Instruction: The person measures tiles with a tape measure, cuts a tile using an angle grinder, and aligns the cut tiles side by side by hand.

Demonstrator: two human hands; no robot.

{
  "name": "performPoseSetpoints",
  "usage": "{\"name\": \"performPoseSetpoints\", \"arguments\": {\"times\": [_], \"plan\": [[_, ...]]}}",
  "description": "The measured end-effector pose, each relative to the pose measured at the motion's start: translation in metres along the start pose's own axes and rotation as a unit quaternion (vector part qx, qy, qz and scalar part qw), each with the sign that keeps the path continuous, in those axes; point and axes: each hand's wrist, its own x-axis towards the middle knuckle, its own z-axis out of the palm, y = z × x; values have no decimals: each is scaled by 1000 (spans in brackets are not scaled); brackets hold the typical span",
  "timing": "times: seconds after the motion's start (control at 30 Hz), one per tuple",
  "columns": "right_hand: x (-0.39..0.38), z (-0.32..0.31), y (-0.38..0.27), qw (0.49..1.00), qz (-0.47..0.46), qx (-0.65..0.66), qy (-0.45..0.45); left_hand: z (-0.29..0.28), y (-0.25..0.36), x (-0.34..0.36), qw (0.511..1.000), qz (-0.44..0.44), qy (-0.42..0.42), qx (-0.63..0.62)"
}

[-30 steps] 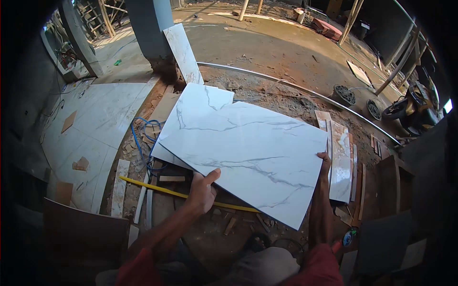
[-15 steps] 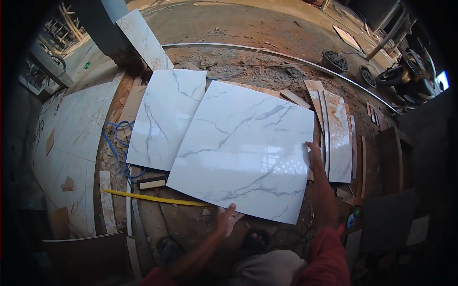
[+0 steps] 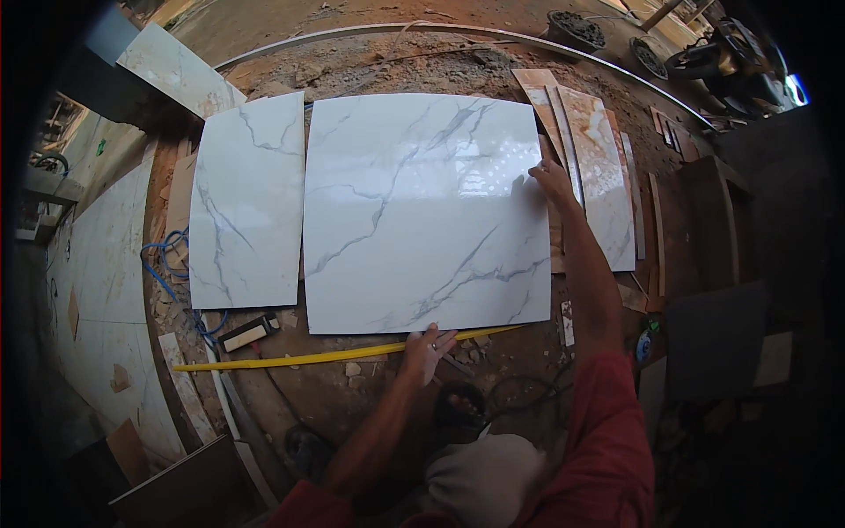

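Observation:
A large glossy white tile [image 3: 422, 220] with grey veins lies in front of me, its near edge now almost square to me. My right hand [image 3: 553, 183] grips its right edge, fingertips at the rim. At the near edge my left hand [image 3: 424, 355] has its thumb against the border and its other fingers reaching to the right, partly under the edge. A narrower white veined tile [image 3: 246, 211] lies just to the left, separated by a thin gap. Below both runs a long yellow bar [image 3: 290, 361], passing close to my left hand.
Stained tile pieces and strips [image 3: 594, 167] lie to the right. A blue cord [image 3: 163, 255] and a dark block-shaped tool with a cream face [image 3: 246, 336] are at the left. Another tile [image 3: 172, 66] leans on a pillar. Beyond a long pale rail [image 3: 422, 26] stands a motorcycle [image 3: 726, 66].
The large tile has turned counterclockwise and no longer overlaps the narrower tile. Both hands have moved with it, and the whole view has shifted.

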Motion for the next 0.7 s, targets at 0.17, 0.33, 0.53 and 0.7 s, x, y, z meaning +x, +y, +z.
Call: {"name": "performPoseSetpoints", "arguments": {"times": [0.17,0.33,0.53,0.7], "plan": [[-64,6,-31,993,-96,-31,62,-4,25,-29,993,-35,21,109],[-222,21,-60,987,-130,96,5,-53,64,-72,858,-57,-80,503],[-389,71,-90,961,-182,106,-180,-112,165,-147,522,27,-131,842],[-472,96,-104,944,-190,104,-248,-119,191,-130,420,86,-194,882]]}}
